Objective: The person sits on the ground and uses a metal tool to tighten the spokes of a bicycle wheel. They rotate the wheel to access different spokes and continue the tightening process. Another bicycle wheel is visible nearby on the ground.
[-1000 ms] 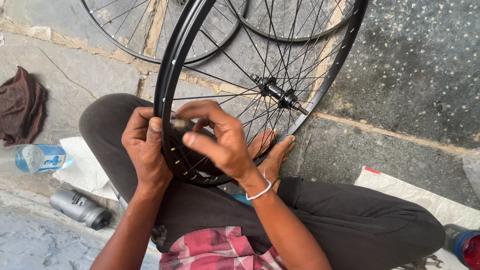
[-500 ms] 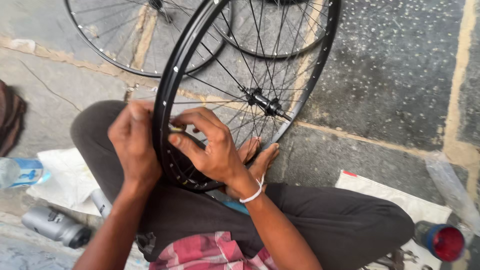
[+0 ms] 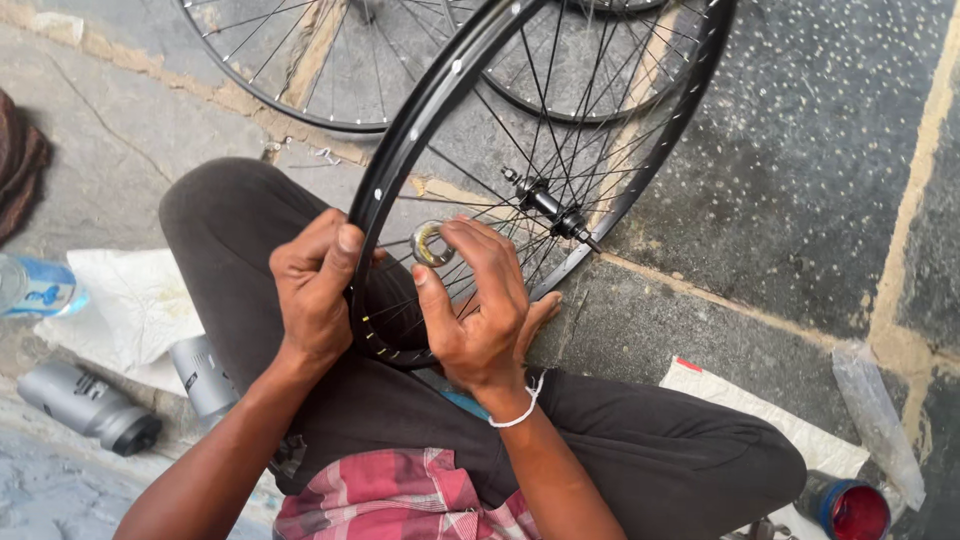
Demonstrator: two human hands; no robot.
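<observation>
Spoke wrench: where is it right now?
The spoke wrench is near the middle of the head view, pinched in the right hand among the spokes, just right of the black rim that the left hand grips.

Three spoked wheels: one held [image 3: 520, 130], two [image 3: 310, 70] [image 3: 590, 70] lying behind. Two grey canisters [image 3: 90, 405] [image 3: 205, 375], one plastic bottle [image 3: 35, 288].

The top of the black wheel rim [image 3: 420, 120] is cut off by the upper edge. Its lowest part is hidden behind the left hand [image 3: 315, 290] and right hand [image 3: 480, 305]. The plastic bottle [image 3: 35, 285] is cut at the left edge.
</observation>
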